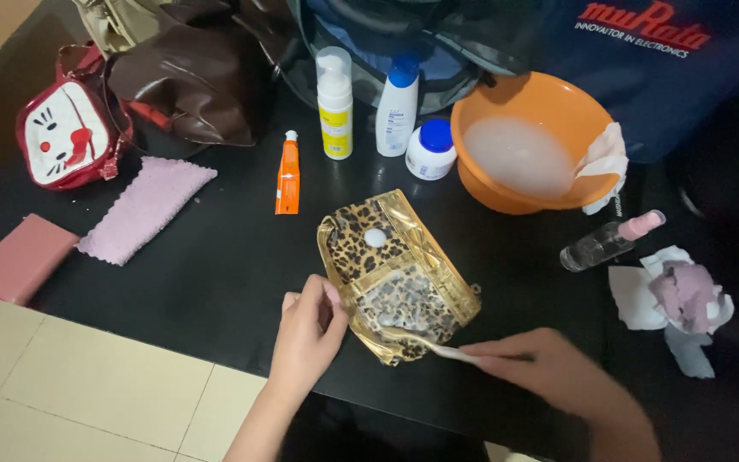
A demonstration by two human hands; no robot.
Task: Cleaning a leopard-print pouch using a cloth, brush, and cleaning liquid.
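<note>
A leopard-print pouch [399,278] with gold trim lies flat on the black table [215,274]. The left hand [305,329] pinches its near edge; the right hand [528,359] grips a pale brush [438,346] laid on its foamy lower panel. A foam blob sits unspread beyond the fingertips, an orange basin [506,201] farther off.

Black table [215,274] holds an orange bowl [534,154] of cloudy water with a white cloth [605,158] over its rim, a clear spray bottle [611,241] just beside. Orange tube [287,175], foam pump bottle [334,104], blue-capped bottle [397,107] and jar [431,149] stand near it; pink towel [144,208], pink block [20,257] and red cat-face bag [68,133] lie left, crumpled tissues [682,299] right.
</note>
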